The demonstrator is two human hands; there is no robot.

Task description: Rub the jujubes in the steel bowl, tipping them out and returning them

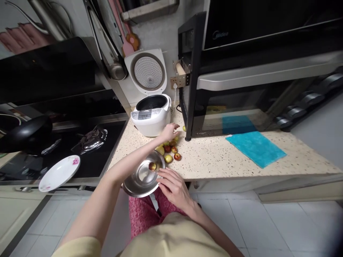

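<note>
My left hand [169,132] reaches across to the back of a pile of jujubes [167,148], just in front of the rice cooker. Its fingers are apart, and no fruit shows in them. The pile lies on the counter, some green-yellow, some reddish brown. My right hand [173,185] is at the right rim of a shiny metal bowl [134,182], fingers laid over the edge. This bowl juts past the counter's front edge above my legs, and my left forearm covers part of it. One brown jujube [152,166] shows in the bowl.
A white rice cooker [151,121] stands with its lid up. Another jujube [184,128] lies by the black rack leg [188,134]. A turquoise cloth [257,148] lies before the oven [235,107]. Left are a stove [91,141], a black wok [26,134] and a white plate [59,173].
</note>
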